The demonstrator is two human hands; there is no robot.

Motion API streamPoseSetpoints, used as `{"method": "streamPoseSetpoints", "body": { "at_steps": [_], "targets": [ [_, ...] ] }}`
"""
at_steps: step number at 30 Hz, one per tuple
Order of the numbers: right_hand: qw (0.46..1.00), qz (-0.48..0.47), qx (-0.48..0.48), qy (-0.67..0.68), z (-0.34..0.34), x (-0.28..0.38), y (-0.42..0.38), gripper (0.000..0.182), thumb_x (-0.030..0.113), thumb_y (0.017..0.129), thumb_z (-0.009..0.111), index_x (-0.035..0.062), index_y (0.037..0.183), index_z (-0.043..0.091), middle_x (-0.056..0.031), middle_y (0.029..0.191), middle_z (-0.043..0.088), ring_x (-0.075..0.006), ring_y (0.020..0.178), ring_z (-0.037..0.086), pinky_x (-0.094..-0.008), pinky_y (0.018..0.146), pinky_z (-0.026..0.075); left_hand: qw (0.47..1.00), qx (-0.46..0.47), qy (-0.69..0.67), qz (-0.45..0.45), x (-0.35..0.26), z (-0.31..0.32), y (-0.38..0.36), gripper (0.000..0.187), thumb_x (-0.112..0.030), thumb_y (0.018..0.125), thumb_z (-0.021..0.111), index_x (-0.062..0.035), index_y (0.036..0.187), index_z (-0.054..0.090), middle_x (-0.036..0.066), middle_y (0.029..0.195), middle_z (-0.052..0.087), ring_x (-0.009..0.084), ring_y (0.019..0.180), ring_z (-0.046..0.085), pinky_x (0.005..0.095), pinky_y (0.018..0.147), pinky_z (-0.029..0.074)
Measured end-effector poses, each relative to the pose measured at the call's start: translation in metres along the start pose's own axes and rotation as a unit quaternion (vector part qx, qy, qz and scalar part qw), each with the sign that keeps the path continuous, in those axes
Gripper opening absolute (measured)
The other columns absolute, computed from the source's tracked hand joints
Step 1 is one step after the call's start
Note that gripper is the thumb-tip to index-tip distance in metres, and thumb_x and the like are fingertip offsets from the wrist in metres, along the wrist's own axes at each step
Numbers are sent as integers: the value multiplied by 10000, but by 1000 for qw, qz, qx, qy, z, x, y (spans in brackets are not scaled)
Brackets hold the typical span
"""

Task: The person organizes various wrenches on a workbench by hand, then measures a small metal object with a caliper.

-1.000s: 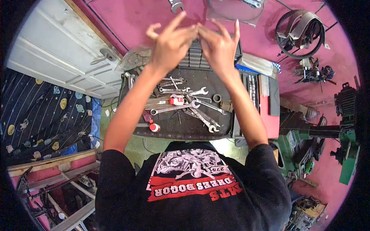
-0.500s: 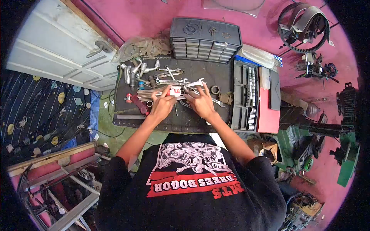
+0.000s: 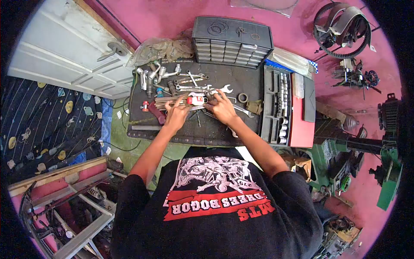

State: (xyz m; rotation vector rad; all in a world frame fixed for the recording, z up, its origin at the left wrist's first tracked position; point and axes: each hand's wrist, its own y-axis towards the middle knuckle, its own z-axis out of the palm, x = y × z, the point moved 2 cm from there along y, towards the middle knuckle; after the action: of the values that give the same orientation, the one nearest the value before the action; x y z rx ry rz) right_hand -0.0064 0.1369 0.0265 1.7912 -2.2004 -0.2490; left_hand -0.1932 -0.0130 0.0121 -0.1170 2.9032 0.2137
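A small red-and-white container [image 3: 196,100] lies between my two hands, above the scattered wrenches. My left hand [image 3: 177,115] has its thumb and forefinger around the red end, its other fingers over a bundle of thin brown rods [image 3: 163,102]. At the other side, my right hand [image 3: 223,110] curls its thumb and forefinger round something dark and small, partly hidden. Beyond its fingertips lies an open-end wrench [image 3: 227,89]; another wrench [image 3: 244,111] sits to its right. More wrenches [image 3: 194,87] spread behind the container.
Grey drawer cabinet [image 3: 233,41] stands at the back of the dark worktop [image 3: 233,73]. Chrome tools [image 3: 151,80] and a dark red handle [image 3: 158,113] are at left. A ring [image 3: 243,98] and a socket tray [image 3: 269,103] lie at right, beside a red case [image 3: 302,129].
My left hand has shifted a little left, so more of the red-and-white container shows. My right hand stays near the wrenches. The whole view has shifted slightly.
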Motion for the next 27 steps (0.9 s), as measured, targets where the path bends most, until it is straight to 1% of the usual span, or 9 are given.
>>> {"method": "streamPoseSetpoints", "body": {
  "at_steps": [2, 8, 12, 14, 16, 19, 21, 25, 27],
  "targets": [
    [1000, 1, 1, 7, -1, -2, -1, 286, 228, 872, 591, 243, 1074, 792, 29, 1028, 748, -198, 1179, 574, -467, 1220, 293, 999, -27, -32, 11, 4, 1, 1, 281, -147, 795, 785, -197, 1071, 771, -12, 1044, 762, 215, 1396, 496, 594, 1041, 241],
    [999, 8, 26, 39, -4, -7, -6, 282, 226, 844, 624, 244, 1062, 802, 22, 1009, 750, -206, 1156, 576, -447, 1195, 318, 1000, 1, -23, 16, -3, -5, 6, 374, -118, 714, 827, -194, 1073, 753, -12, 1106, 749, 208, 1397, 495, 593, 1047, 236],
    [998, 14, 24, 58, -10, -5, -14, 294, 211, 780, 677, 236, 1041, 810, 35, 983, 760, -217, 1138, 579, -446, 1168, 338, 999, 10, -23, 22, -11, -3, 4, 383, -113, 711, 824, -192, 1078, 746, -7, 1130, 738, 213, 1402, 490, 603, 1048, 233],
    [998, 26, 5, 62, -14, -4, -18, 292, 204, 764, 688, 233, 1027, 812, 41, 972, 761, -219, 1121, 580, -444, 1161, 343, 999, 13, -30, 9, -16, -5, 4, 306, -114, 752, 782, -150, 1049, 717, 28, 1082, 723, 241, 1402, 481, 630, 1031, 236],
    [997, 30, -36, 60, -23, -4, -23, 281, 195, 733, 713, 232, 991, 818, 52, 971, 765, -219, 1067, 583, -438, 1146, 353, 999, -2, -37, 10, -24, -10, 5, 293, -119, 750, 781, -149, 1034, 714, 23, 1069, 719, 239, 1399, 485, 632, 1026, 236],
    [996, 55, -31, 56, -39, -8, -38, 297, 193, 714, 726, 239, 992, 818, 57, 972, 764, -222, 1043, 582, -441, 1138, 361, 999, -14, -47, 14, -42, -21, 12, 265, -126, 745, 781, -148, 999, 709, 13, 1041, 711, 236, 1386, 495, 631, 1021, 236],
    [996, 61, -23, 57, -50, -15, -55, 324, 165, 706, 761, 261, 1011, 813, 83, 1031, 767, -210, 1040, 583, -480, 1130, 363, 998, -10, -51, 19, -56, -24, 19, 251, -129, 741, 782, -148, 979, 706, 8, 1025, 706, 235, 1377, 503, 630, 1021, 236],
    [985, 144, -71, 57, -71, -32, -94, 304, 113, 718, 761, 252, 981, 822, 57, 1021, 772, -252, 1021, 586, -489, 1126, 362, 992, 0, -93, 83, -93, -15, 41, 219, -154, 742, 780, -152, 950, 712, -10, 989, 684, 228, 1329, 539, 621, 1002, 258],
    [980, 187, -62, 42, -79, -40, -119, 295, 103, 716, 766, 250, 965, 824, 56, 1011, 774, -253, 1022, 588, -487, 1121, 363, 988, 8, -110, 105, -115, -5, 52, 209, -145, 745, 773, -143, 947, 720, -9, 987, 685, 223, 1330, 539, 621, 1005, 259]
  ]
}}
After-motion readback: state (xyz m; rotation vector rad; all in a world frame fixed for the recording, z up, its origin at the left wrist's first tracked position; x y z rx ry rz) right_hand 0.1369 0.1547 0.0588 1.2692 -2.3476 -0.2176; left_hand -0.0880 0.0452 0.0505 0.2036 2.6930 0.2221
